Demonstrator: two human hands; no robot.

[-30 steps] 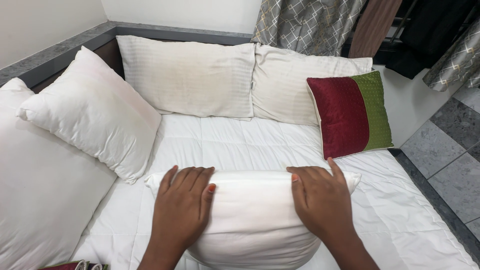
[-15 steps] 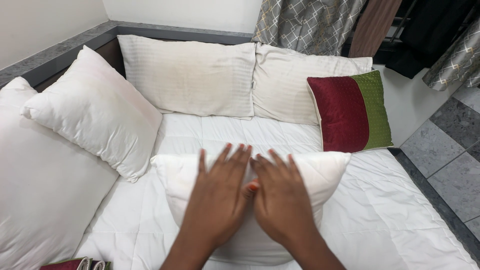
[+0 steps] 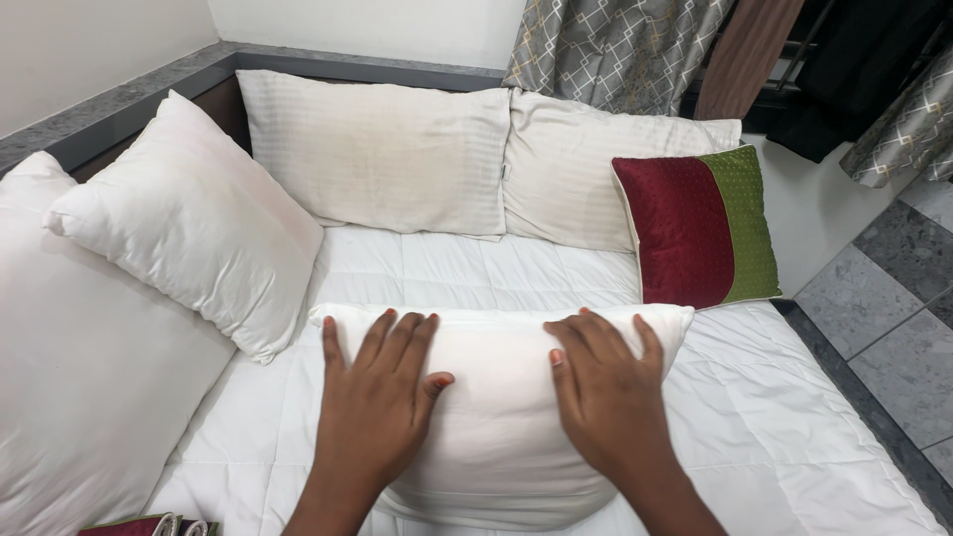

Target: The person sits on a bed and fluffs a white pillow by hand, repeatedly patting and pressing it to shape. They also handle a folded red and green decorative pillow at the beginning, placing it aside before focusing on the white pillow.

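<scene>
Left hand [image 3: 382,397] and right hand [image 3: 606,392] pressing flat, fingers spread, gripping nothing, on white pillow [image 3: 496,417] lying lower centre on white quilt [image 3: 794,427]; step: plumping; next move likely calling for even downward pressure from 2 palms

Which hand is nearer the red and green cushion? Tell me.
Right. The right hand lies flat on the white pillow, just below-left of the red and green cushion; the left hand lies farther left.
</scene>
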